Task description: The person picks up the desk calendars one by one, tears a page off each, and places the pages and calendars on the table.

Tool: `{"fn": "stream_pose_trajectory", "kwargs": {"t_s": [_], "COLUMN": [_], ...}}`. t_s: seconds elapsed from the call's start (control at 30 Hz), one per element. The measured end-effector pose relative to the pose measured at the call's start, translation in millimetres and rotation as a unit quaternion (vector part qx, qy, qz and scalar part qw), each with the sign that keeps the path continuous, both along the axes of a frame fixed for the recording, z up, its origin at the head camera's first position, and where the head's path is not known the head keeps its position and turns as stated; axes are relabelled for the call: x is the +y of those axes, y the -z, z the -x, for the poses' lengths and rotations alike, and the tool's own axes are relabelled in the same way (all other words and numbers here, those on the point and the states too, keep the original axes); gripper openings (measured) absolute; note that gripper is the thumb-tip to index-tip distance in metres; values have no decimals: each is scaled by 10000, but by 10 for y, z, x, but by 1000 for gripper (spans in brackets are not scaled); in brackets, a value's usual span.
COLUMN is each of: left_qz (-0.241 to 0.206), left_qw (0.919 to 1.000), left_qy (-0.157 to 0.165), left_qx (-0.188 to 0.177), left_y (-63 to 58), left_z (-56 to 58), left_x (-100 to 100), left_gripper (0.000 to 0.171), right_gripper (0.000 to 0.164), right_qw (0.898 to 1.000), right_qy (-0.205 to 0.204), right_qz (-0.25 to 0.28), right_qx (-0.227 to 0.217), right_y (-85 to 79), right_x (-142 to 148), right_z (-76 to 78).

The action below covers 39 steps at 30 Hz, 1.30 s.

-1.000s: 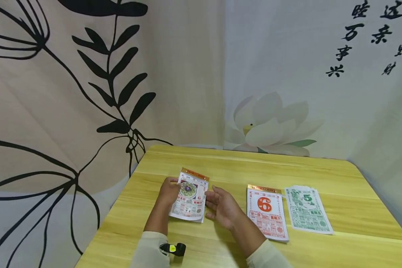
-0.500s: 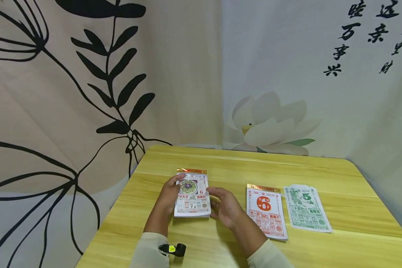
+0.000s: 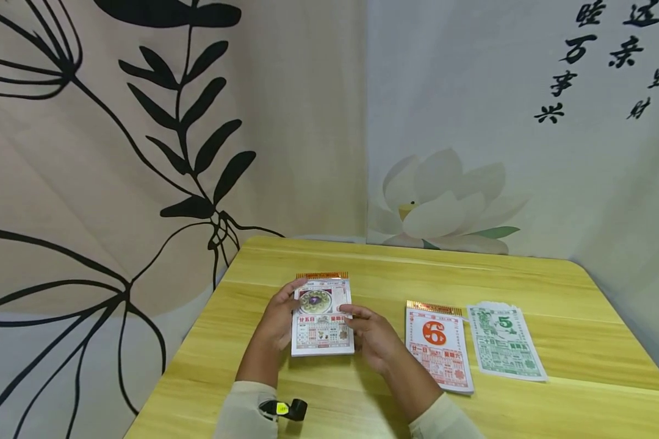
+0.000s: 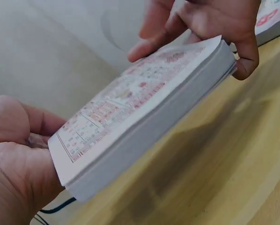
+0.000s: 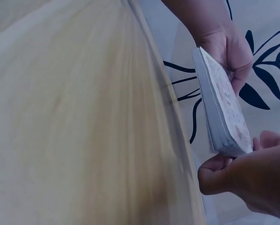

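A thick tear-off calendar (image 3: 323, 332) with a gold-red top strip and a round picture on its top sheet is held between both hands. My left hand (image 3: 276, 317) grips its left edge, thumb over the front. At the right edge my right hand (image 3: 374, 336) holds it, the fingers bent around the side. In the left wrist view the calendar (image 4: 130, 108) is tilted above the table, its thick page edges showing. The right wrist view has the calendar (image 5: 224, 103) between the left hand (image 5: 224, 51) and the right hand (image 5: 257, 180).
A second tear-off calendar (image 3: 439, 360), with a red 6, lies on the wooden table (image 3: 351, 402) to the right. Beside it are loose green sheets (image 3: 507, 350) showing a 5. Behind the table hangs a printed cloth (image 3: 307, 122). A black strap device (image 3: 285, 408) sits on the left wrist.
The held calendar has turned from slanted to nearly straight and shifted slightly right. My right hand's fingers, beside its edge earlier, now lie over that edge.
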<state>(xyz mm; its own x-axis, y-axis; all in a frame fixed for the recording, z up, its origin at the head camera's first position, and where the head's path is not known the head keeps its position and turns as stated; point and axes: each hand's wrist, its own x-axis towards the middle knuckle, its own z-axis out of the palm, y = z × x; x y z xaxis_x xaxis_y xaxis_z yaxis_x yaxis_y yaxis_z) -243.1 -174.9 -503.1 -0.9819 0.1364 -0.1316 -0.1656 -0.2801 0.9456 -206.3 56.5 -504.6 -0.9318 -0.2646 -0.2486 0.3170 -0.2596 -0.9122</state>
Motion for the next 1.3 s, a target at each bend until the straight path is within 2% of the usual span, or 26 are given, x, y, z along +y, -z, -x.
{"fn": "stream_pose_trajectory", "kwargs": {"t_s": [0.17, 0.23, 0.4, 0.5, 0.7, 0.97, 1.2, 1.3], "left_qz": [-393, -637, -1088, -1189, -1318, -1633, -2063, -2143], "left_qw": [9992, 9978, 9923, 9904, 9887, 9832, 9750, 9732], "left_qy": [64, 104, -18, -76, 119, 163, 248, 256], "left_qx": [-90, -170, -597, -704, -704, -802, -791, -798], "left_y": [-50, -70, -124, -141, -149, -213, -201, -221], "left_z": [-19, -7, 44, 64, 110, 139, 177, 177], "left_x": [1, 10, 62, 95, 153, 240, 308, 348], "left_gripper": [85, 82, 51, 59, 68, 66, 64, 64], "right_gripper": [33, 33, 32, 31, 30, 32, 55, 64], "right_qw": [9999, 9998, 9994, 9994, 9995, 9985, 9933, 9868], "right_qy": [106, 182, 107, -6, -42, 429, 743, 962], "right_qz": [3, 96, 327, 346, 294, -229, -596, -1018], "right_qx": [52, 9, -64, -80, -114, 268, 657, 815], "right_y": [-23, -29, -49, -55, -63, -193, -265, -290], "right_x": [31, 44, 92, 120, 154, 150, 164, 183], "right_z": [-2, 2, -7, -18, -37, -87, -181, -229]}}
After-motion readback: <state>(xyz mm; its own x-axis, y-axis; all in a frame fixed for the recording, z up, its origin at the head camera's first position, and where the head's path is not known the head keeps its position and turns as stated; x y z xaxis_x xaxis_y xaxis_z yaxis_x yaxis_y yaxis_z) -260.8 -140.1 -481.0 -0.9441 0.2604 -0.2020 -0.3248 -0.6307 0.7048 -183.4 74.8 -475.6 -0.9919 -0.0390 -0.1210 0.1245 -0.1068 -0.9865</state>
